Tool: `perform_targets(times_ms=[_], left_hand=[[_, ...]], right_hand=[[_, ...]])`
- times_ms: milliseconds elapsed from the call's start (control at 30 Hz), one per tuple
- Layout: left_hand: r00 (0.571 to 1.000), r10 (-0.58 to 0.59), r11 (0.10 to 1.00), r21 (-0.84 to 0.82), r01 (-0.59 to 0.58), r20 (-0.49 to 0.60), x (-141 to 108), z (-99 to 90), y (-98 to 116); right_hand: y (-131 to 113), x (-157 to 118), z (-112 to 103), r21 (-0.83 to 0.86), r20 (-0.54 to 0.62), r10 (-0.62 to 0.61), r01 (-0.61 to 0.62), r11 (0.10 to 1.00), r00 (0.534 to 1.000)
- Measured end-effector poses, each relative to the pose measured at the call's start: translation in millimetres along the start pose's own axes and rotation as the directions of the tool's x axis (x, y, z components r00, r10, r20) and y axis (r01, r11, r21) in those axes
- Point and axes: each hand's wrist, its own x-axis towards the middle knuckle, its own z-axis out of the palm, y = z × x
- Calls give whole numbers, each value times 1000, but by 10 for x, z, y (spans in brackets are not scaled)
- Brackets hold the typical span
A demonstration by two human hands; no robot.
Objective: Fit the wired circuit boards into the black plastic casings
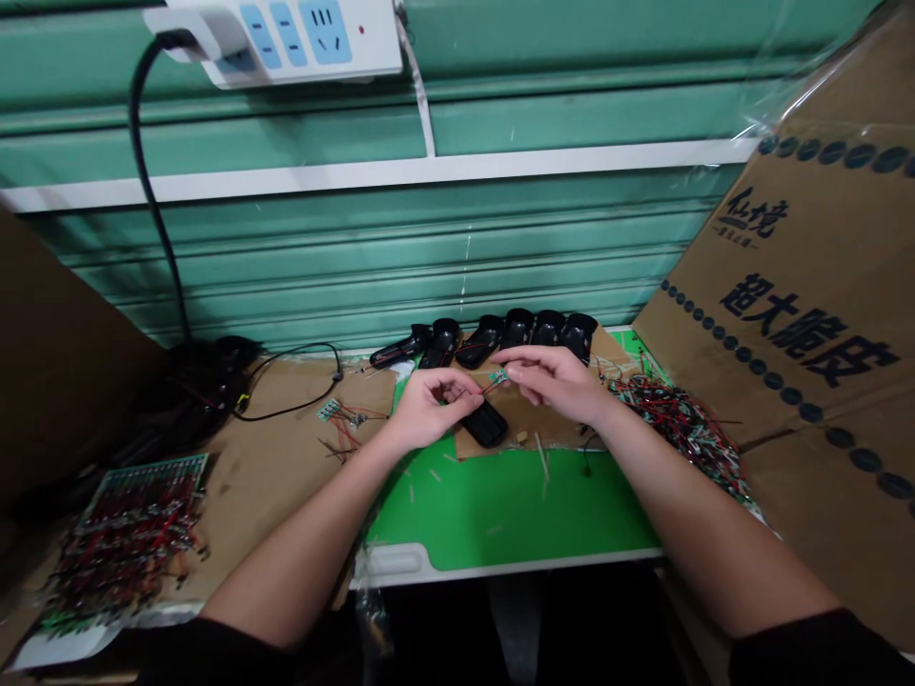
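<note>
My right hand (554,379) pinches a small green circuit board (498,377) between thumb and fingers. Thin red wires (489,388) run from the board to my left hand (437,408), whose thumb and index finger are closed at their ends. Just under the fingertips, a black plastic housing (487,425) lies tilted on a piece of cardboard; whether my left fingers also touch it I cannot tell. Behind my hands stands a row of similar black housings (518,330).
At right lies a heap of wired boards (679,424) beside a large carton (801,314). Further wired boards (132,534) are stacked at left, with a few loose ones (335,414) nearer. A black cable (147,171) hangs from the power strip (307,38). Scraps lie on the green tabletop (500,514).
</note>
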Motion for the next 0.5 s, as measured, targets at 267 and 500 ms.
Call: perform_targets(times_ms=[267, 500], left_hand=[[988, -57, 958, -287, 14, -141, 23, -50, 82], [957, -157, 865, -502, 13, -246, 104, -44, -9]], right_hand=[[23, 46, 55, 252, -36, 111, -99, 963, 993], [28, 45, 196, 472, -82, 135, -81, 878, 988]])
